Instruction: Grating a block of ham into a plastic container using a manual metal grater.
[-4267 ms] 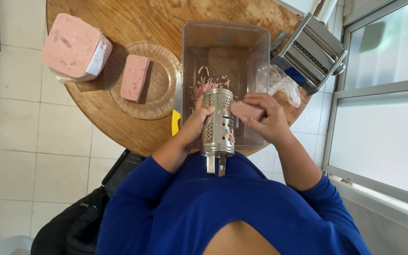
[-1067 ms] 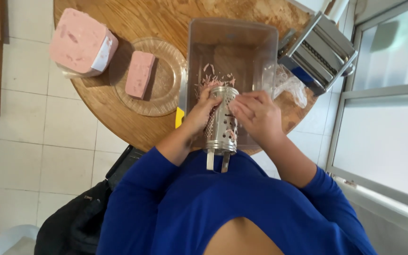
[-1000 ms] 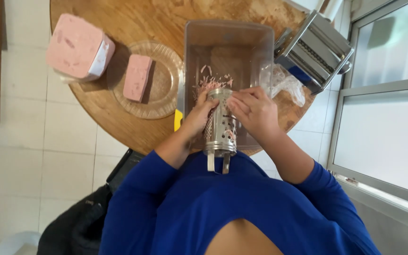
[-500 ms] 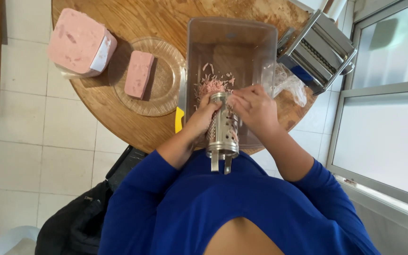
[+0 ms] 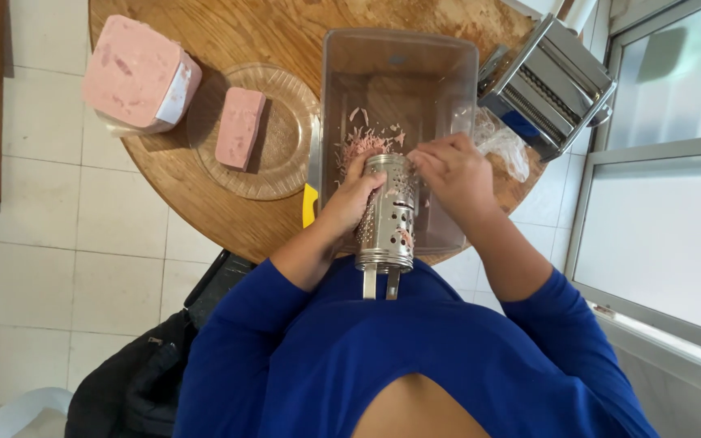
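I read grating as early-to-mid: small pink shred pile [image 5: 364, 144] in the clear plastic tub [image 5: 448, 73], left hand [image 5: 352, 197] clamped on steel drum grater [image 5: 389, 212] over it, right hand [image 5: 450, 172] pinched at its top, piece hidden, with slab [image 5: 240, 127] on glass plate [image 5: 285, 174] and big block [image 5: 135, 75] on table [image 5: 261, 28] untouched.

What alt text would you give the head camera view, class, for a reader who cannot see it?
A left hand steadies a round metal grater over a clear plastic tub of pink shreds, while the right hand presses at its top. A pink block lies on a glass plate nearby.
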